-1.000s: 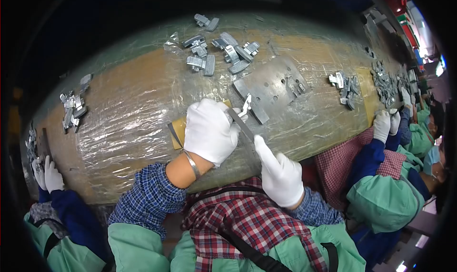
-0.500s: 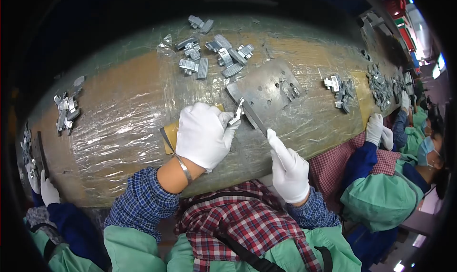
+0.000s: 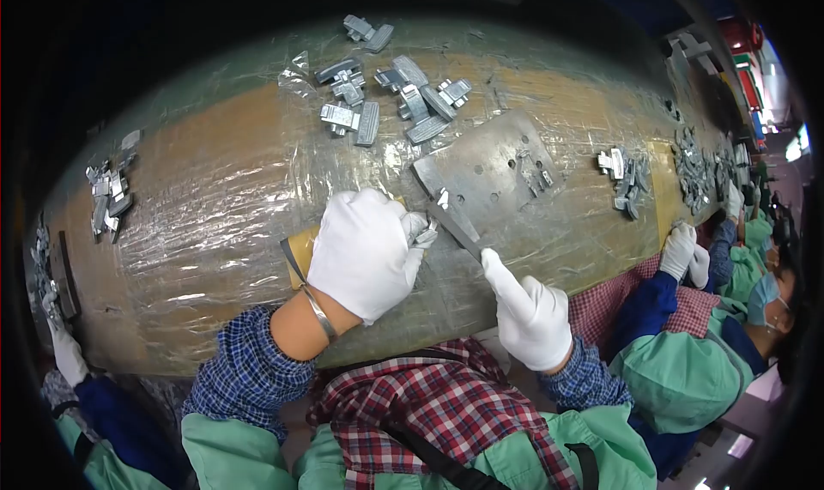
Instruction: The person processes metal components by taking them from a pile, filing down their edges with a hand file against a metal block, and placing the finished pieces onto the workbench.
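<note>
My left hand (image 3: 360,254), in a white glove, is closed on a small silvery metal casting (image 3: 442,199) near the left edge of a flat steel plate (image 3: 485,168). Most of that casting is hidden by the fingers and by the tool across it. My right hand (image 3: 532,318), also gloved, grips a dark flat file (image 3: 457,230), its index finger stretched along the top. The file lies across the casting at the plate's near left corner.
Several grey castings (image 3: 412,104) lie behind the plate, with more in a heap (image 3: 631,181) at right and another group (image 3: 109,194) at left. A yellow block (image 3: 300,248) sits beside my left wrist. Co-workers' gloved hands (image 3: 680,250) rest at the table's right side.
The file has slid a little toward me and lies lower across the casting. My right hand has come back slightly, and the left wrist has turned a little. The whole view has shifted somewhat.
</note>
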The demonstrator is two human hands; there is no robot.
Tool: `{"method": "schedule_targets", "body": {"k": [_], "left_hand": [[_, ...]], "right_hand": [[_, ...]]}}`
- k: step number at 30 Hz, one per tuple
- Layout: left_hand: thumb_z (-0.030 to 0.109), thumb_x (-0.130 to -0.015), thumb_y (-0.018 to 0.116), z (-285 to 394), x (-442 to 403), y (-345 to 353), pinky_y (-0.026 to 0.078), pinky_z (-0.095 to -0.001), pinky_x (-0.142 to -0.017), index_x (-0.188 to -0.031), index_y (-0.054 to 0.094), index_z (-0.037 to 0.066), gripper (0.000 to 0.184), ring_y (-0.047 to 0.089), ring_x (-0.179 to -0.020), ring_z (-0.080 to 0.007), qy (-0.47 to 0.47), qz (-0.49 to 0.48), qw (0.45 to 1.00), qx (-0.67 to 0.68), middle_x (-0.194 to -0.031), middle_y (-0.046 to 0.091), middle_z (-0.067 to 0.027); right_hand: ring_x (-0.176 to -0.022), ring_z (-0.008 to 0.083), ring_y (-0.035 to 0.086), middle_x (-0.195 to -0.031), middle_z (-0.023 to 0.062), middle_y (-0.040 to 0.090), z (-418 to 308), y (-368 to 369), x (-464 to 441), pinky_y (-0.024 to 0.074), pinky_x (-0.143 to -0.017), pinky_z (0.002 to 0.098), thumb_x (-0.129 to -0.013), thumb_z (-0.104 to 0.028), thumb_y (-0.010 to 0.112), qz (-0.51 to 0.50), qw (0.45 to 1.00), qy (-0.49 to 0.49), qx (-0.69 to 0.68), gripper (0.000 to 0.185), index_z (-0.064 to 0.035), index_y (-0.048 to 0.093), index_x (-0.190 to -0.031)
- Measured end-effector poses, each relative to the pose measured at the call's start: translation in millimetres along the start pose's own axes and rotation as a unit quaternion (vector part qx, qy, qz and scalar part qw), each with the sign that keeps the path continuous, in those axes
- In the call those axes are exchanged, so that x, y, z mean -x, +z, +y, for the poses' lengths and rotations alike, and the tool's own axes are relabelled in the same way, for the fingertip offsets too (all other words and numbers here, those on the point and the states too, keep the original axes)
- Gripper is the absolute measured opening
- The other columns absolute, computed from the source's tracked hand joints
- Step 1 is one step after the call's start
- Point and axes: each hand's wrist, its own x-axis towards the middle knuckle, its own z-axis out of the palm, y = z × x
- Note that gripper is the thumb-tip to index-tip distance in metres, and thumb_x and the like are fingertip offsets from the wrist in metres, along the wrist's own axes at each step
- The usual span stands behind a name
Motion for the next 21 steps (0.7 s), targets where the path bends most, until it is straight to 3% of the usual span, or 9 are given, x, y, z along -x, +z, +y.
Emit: {"method": "schedule_targets", "body": {"k": [3, 8, 11, 13, 16, 21], "left_hand": [[0.021, -0.085, 0.078, 0.2, 0.3, 1.3, 0.046, -0.0459, -0.073, -0.091, 0.075, 0.011, 0.013, 0.060, -0.078, -0.0328, 0.025, 0.048, 0.999, -0.007, -0.076, 0.062, -0.0072], [0.019, -0.083, 0.079, 4.8, 0.0, -0.9, 0.046, -0.0461, -0.074, -0.092, 0.074, 0.011, 0.013, 0.060, -0.079, -0.0322, 0.007, 0.027, 1.000, 0.000, -0.076, 0.062, -0.0067], [0.018, -0.083, 0.079, 2.8, -2.1, -5.8, 0.047, -0.0457, -0.076, -0.092, 0.074, 0.011, 0.013, 0.061, -0.080, -0.0316, -0.017, -0.014, 0.999, 0.031, -0.077, 0.064, -0.0064], [0.016, -0.082, 0.079, 0.8, -3.7, -6.7, 0.047, -0.0454, -0.075, -0.091, 0.074, 0.011, 0.012, 0.061, -0.079, -0.0315, -0.018, -0.004, 0.999, 0.032, -0.077, 0.065, -0.0062], [0.014, -0.081, 0.080, 2.4, -2.2, -3.3, 0.048, -0.0452, -0.073, -0.088, 0.073, 0.010, 0.011, 0.062, -0.076, -0.0319, 0.009, 0.036, 0.999, 0.015, -0.075, 0.065, -0.0062], [0.013, -0.080, 0.081, 1.2, -3.2, -3.3, 0.048, -0.0462, -0.071, -0.089, 0.073, 0.010, 0.012, 0.062, -0.075, -0.0325, 0.010, 0.022, 0.999, 0.032, -0.074, 0.065, -0.0061]], "right_hand": [[-0.047, 0.0201, 0.050, -0.064, 0.0020, 0.040, 2.5, 4.3, -0.3, 0.0450, -0.046, 0.0370, -0.077, -0.003, 0.066, 0.014, 1.000, 0.000, -0.014, 0.072, -0.0221, 0.064, -0.147], [-0.049, 0.0249, 0.053, -0.065, 0.0049, 0.046, 7.7, 15.5, -48.7, 0.0490, -0.049, 0.0383, -0.089, -0.006, 0.066, 0.036, 0.998, -0.005, -0.055, 0.066, -0.0268, 0.059, -0.151], [-0.049, 0.0246, 0.053, -0.064, 0.0044, 0.046, 12.2, 9.2, -20.0, 0.0479, -0.048, 0.0378, -0.088, -0.004, 0.066, 0.018, 0.994, 0.027, -0.102, 0.064, -0.0236, 0.061, -0.150], [-0.045, 0.0197, 0.048, -0.064, 0.0023, 0.045, 13.0, 5.2, 5.1, 0.0435, -0.045, 0.0357, -0.079, 0.000, 0.066, 0.052, 0.996, 0.000, -0.074, 0.068, -0.0177, 0.066, -0.145], [-0.045, 0.0182, 0.048, -0.064, 0.0022, 0.045, 7.0, -6.1, 15.7, 0.0434, -0.045, 0.0350, -0.076, -0.002, 0.067, -0.007, 0.999, -0.004, -0.049, 0.071, -0.0205, 0.066, -0.145], [-0.047, 0.0217, 0.051, -0.064, 0.0030, 0.043, 14.6, 13.6, -38.1, 0.0465, -0.046, 0.0366, -0.081, -0.003, 0.067, 0.035, 0.998, 0.012, -0.057, 0.072, -0.0240, 0.061, -0.149]]}}
